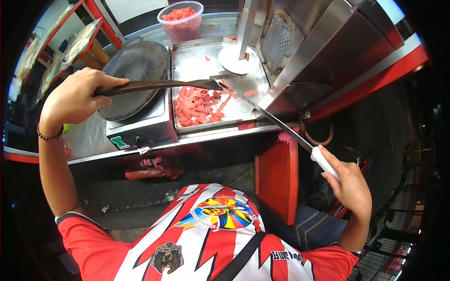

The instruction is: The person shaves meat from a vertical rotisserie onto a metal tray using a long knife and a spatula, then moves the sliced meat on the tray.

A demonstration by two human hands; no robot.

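Observation:
My left hand [75, 93] is closed around the handle end of a dark wooden spatula [159, 85], which reaches across the griddle to the tray. In my right hand [344, 180] is the white handle of a long knife [281, 122], its blade slanting up and left. The knife's tip meets or nearly meets the spatula's flat end above the tray. Thin red meat slices [199, 105] lie heaped in the left part of the metal tray [187, 55], with a few loose pieces near the knife tip.
Left of the tray sits a round black griddle [136, 61] on a metal stove [143, 133]. Behind stands a clear plastic tub [182, 33] of red slices. A vertical metal grill [279, 40] and a round white plate [233, 60] are at the right. Below is a red panel [277, 180].

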